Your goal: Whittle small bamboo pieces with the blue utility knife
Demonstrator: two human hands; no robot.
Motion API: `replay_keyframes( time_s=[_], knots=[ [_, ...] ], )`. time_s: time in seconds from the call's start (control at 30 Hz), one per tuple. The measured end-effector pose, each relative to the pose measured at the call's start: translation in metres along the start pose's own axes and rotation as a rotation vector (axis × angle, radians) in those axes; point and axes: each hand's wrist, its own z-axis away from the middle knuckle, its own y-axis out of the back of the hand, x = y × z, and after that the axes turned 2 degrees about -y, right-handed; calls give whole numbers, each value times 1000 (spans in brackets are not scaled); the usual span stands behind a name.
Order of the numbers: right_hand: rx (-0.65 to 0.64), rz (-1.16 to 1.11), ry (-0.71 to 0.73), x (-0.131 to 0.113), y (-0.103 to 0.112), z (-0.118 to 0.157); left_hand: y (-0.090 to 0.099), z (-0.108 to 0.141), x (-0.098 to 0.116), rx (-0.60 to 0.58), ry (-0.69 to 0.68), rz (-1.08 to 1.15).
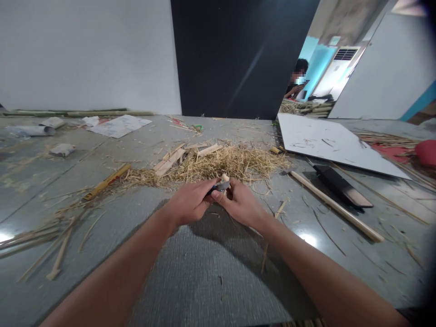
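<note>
In the middle of the head view my two hands meet above a dark grey mat (190,290). My left hand (190,200) is closed round the dark handle of a small knife (223,185), its short blade pointing right. Close against the blade, a pale piece of wood or bamboo (225,177) sticks up, its lower part hidden by the fingers. My right hand (243,202) grips this piece, the thumb lying just under the blade. Just beyond both hands lies a heap of straw-coloured shavings (238,161) with flat wooden strips (170,162) on it.
Left of me lie a yellow stick-like piece (109,182) and thin strips (63,252). On the right are a long wooden rod (335,206), a black flat object (342,186) and a white board (334,143). A black panel (241,59) stands ahead. A person (298,81) sits far right.
</note>
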Motion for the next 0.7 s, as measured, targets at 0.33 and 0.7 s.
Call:
replay_keyframes(
  time_s=[0.33,0.7],
  knots=[
    [30,-9,-2,-2,2,5,1,2,5,-6,22,28],
    [31,228,-116,-7,5,1,2,-4,13,-56,123,-145]
  ],
)
